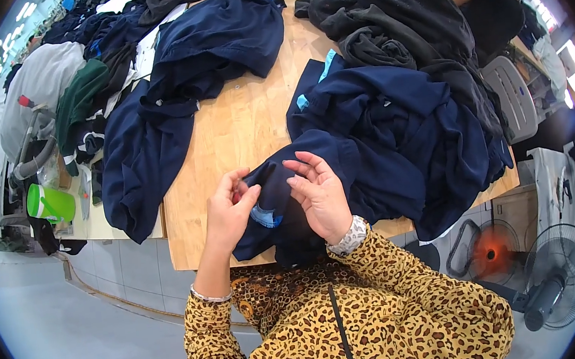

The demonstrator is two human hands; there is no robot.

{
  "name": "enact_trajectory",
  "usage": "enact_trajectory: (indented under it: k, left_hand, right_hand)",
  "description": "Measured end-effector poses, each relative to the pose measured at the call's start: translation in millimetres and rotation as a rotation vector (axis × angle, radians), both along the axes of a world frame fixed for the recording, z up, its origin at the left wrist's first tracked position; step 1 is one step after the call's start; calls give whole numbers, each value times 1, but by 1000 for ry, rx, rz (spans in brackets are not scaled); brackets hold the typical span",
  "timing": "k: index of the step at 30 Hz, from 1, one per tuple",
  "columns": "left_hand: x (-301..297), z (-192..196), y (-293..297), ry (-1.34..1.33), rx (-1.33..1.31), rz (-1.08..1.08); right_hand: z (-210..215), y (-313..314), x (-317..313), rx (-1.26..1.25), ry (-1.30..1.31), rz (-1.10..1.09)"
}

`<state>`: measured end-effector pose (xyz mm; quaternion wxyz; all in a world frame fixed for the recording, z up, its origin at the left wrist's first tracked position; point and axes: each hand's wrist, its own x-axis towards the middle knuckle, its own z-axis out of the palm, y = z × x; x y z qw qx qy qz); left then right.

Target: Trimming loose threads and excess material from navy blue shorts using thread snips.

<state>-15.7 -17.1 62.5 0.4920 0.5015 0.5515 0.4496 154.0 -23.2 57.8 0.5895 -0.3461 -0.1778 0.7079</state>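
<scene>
Here you are at the table's near edge, leopard-print sleeves (415, 285) low in view, both hands up over the navy garment (399, 117). Your left hand (230, 206) has thumb and fingertips curled close by a raised fold (275, 191); whether they pinch cloth, I can't tell. Your right hand (320, 197) is looser, thumb and fingers parted, nothing visible between them. Watch that fold: it could flop out of line if your left fingertips have too little cloth, and the near end, hanging at the edge, might drag more down by its weight. And the look of it: deep navy, rumpled, a light-blue patch (265, 216) just beside your left thumb, the bulk heaped rightward on the wooden table (228, 133). Beyond, a charcoal pile (417, 11) crowds it, and a co-worker (492, 4) is at far right
</scene>
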Motion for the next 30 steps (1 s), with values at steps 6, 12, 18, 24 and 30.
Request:
enact_trajectory:
  k: [6,12,18,24,30]
  left_hand:
    - [6,-23,-22,-63,98,-2]
    - [-115,-39,11,-46,146,281]
    - [-145,0,-37,-478,6,327]
    - [-159,-55,-33,-76,-151,621]
    - [-78,-42,-63,549,284,263]
  right_hand:
    - [0,-2,-19,174,-88,161]
    - [31,13,38,561,-769,-138]
    - [-18,-15,111,330,-1037,-319]
    - [-45,-9,98,338,-1470,-30]
    - [-38,4,96,307,-1206,-27]
